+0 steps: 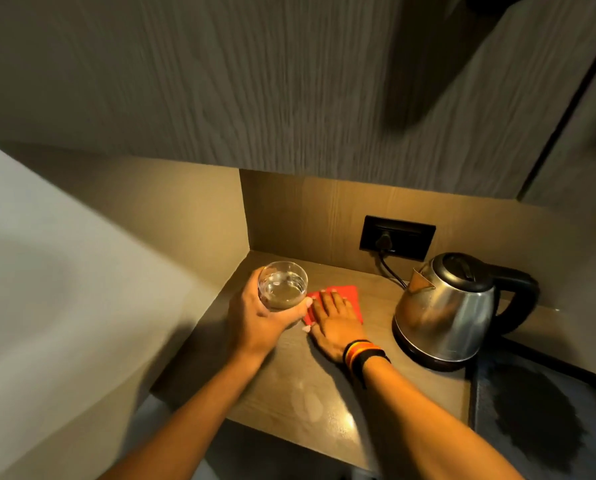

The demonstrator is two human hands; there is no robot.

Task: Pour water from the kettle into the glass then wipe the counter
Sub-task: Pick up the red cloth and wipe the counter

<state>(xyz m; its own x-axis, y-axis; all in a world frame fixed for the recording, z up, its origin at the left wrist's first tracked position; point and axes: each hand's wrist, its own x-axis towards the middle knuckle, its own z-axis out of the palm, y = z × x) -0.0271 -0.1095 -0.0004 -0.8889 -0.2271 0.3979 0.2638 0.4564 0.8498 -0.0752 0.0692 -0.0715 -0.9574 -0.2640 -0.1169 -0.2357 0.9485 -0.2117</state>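
Observation:
My left hand [255, 317] grips a clear glass [282, 285] holding water, lifted a little over the left part of the wooden counter [289, 393]. My right hand [336, 322] lies flat, fingers spread, pressing on a red cloth [348, 294] spread on the counter just right of the glass. The steel kettle [449, 306] with a black lid and handle stands on its base to the right, lid closed, spout towards the cloth.
A black wall socket [397, 237] with the kettle's cord plugged in sits on the back panel. A dark tray [539, 410] fills the counter's right front. Cabinets hang overhead; a side wall closes the niche on the left. A damp smear [307, 403] shows near the front edge.

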